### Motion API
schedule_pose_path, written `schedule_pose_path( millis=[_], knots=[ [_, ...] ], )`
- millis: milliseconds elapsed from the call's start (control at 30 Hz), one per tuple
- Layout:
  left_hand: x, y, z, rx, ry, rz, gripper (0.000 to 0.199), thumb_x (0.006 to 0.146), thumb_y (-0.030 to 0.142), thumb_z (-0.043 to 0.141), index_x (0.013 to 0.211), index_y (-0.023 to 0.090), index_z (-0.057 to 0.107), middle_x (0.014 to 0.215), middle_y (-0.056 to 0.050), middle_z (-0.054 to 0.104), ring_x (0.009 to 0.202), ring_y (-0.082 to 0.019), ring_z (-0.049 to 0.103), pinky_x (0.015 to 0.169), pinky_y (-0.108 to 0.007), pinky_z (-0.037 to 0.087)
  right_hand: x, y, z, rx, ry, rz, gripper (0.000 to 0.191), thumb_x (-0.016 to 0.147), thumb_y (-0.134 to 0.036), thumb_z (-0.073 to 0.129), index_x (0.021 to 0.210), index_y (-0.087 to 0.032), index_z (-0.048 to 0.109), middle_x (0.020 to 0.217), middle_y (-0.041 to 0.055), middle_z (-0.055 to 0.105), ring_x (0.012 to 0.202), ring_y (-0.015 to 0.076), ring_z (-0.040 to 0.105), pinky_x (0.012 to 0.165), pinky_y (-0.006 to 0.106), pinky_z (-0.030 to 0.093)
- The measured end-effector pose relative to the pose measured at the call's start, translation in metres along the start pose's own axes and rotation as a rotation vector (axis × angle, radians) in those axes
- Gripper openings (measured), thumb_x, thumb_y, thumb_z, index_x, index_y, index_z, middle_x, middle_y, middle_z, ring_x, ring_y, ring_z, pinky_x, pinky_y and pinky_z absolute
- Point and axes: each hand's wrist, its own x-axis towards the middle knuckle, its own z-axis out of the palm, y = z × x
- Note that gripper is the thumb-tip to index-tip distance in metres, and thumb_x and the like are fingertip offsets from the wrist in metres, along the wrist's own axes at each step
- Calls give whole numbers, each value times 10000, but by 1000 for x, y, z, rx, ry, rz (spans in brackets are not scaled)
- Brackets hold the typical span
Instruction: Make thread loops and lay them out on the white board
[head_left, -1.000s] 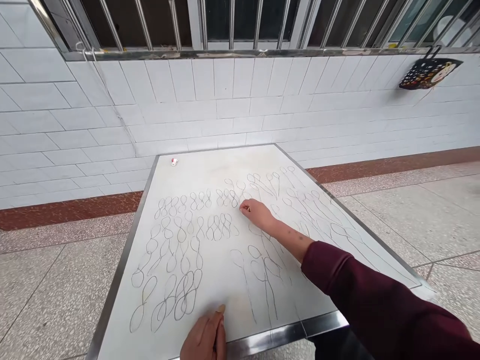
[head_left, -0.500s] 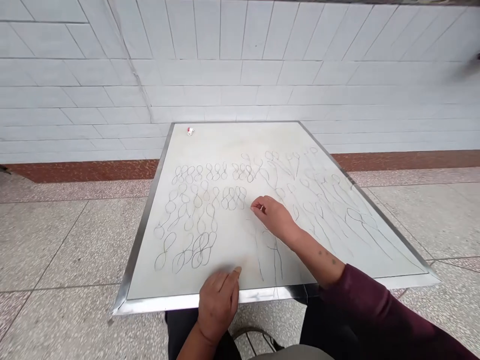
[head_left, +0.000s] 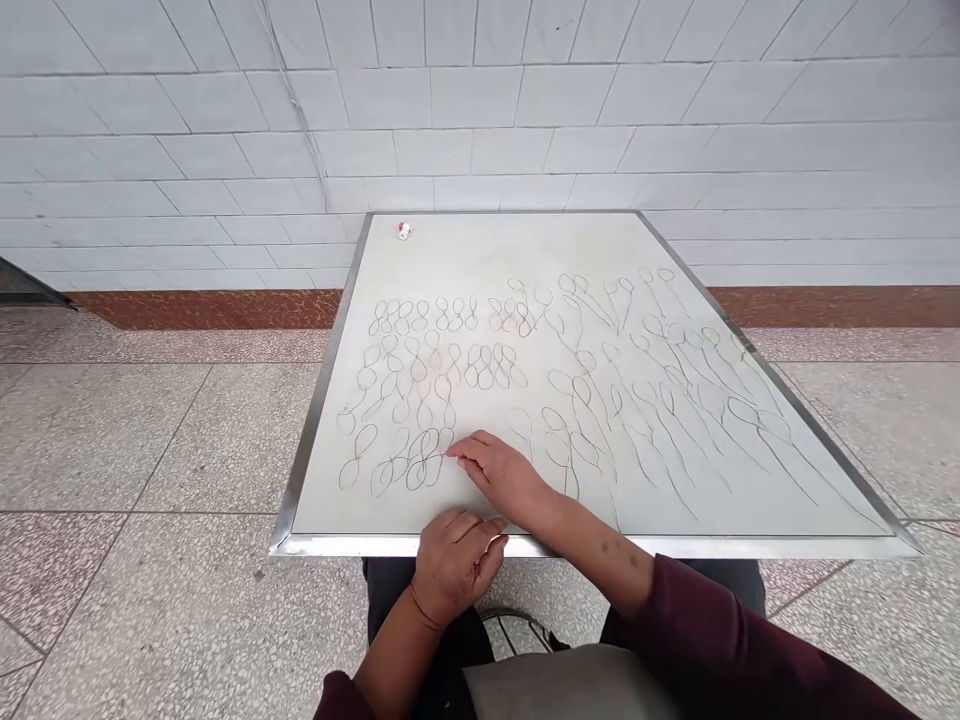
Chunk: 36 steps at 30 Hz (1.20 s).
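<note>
My right hand (head_left: 501,475) reaches across the near part of the board with its fingers pressed together. Its fingertips are beside a cluster of thin dark figure-eight loops (head_left: 424,459); whether they pinch a strand is too fine to tell. My left hand (head_left: 459,562) rests at the board's near edge, fingers curled, thumb and forefinger close together; anything between them is hidden. More figure-eight loops (head_left: 491,367) lie in rows on the left half. On the right are several loops with long loose tails (head_left: 660,410). Wire or thread, I cannot tell.
The white board (head_left: 480,245) has a metal rim (head_left: 337,545) and stands over my lap. A small red and white object (head_left: 404,231) sits in its far left corner. Behind it rises a white tiled wall (head_left: 480,95); speckled floor (head_left: 187,430) surrounds it.
My right hand has moved left and nearer to me, from the middle of the board to the near loop cluster. The left thumb and forefinger have come closer together. The view has shifted.
</note>
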Motion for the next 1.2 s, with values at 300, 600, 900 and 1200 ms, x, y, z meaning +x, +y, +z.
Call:
schedule_pose_path(
  millis=[300,600,900,1200],
  knots=[
    [-11,0,-23,8,108,-134,173,921,131,565,981,188,716,785,-54,717,702,-171,655,646,-290,538,-3,11,11,-194,22,-41,228,962,-100,520,1099,-188,679,1095,92,624,1047,235,594,937,392,549],
    [-22,-22,-32,153,235,-218,280,864,90,647,1126,182,687,1087,-115,730,991,-248,659,845,-391,549,13,10,19,-235,47,-101,257,978,-109,476,1132,-205,657,1062,84,603,991,217,579,801,339,548],
    [-26,-29,-25,174,239,-252,292,878,96,637,1155,187,663,1112,-121,721,1009,-250,661,853,-409,554,5,20,12,-260,40,-136,171,944,-84,504,956,-207,622,964,55,570,914,200,509,706,291,470],
    [-27,-30,-24,172,244,-253,267,898,108,608,1150,177,662,1058,-113,738,986,-244,672,844,-407,552,6,33,5,-192,30,-260,183,978,-100,462,905,-201,596,945,56,568,861,191,502,709,301,450]
  ],
)
